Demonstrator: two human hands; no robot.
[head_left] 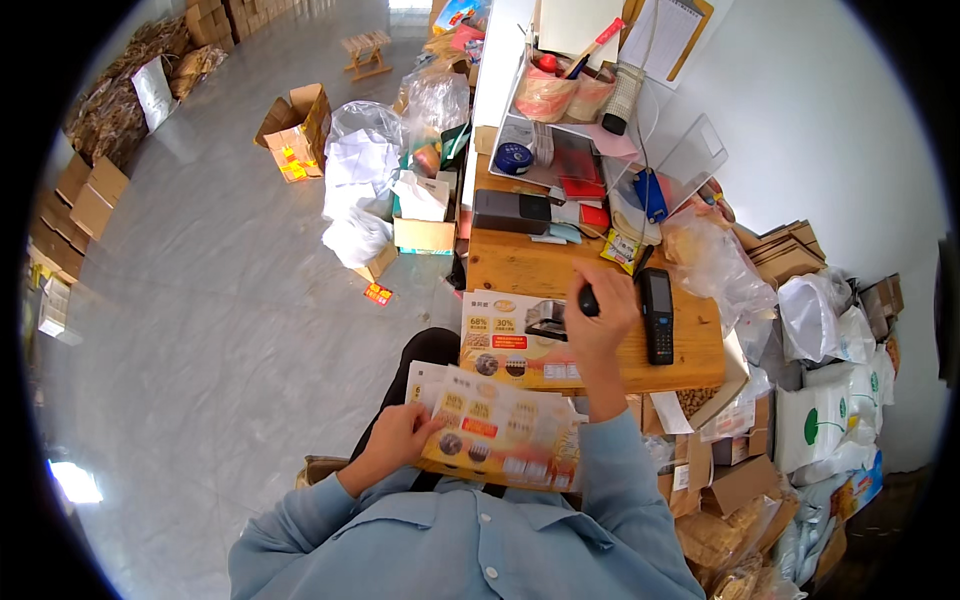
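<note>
In the head view, my left hand [405, 430] grips the left edge of a stack of printed yellow-and-white leaflets [495, 440] held over my lap, the top one slightly blurred. More of these leaflets [500, 340] lie on the front left of the wooden desk. Above them, my right hand [605, 305] is raised with its fingers wrapped round a small black object [588, 300], whose shape is partly hidden. Just right of that hand lies a black handheld device [657, 316] with a screen and keypad.
A clear shelf [705, 150] with cups, pens and small items stands at the desk's back. Bags [355, 165], an open carton [295, 130] and a wooden stool [365, 55] stand on the grey floor leftward. Piles of cardboard [740, 490] and white bags [815, 420] crowd the right side.
</note>
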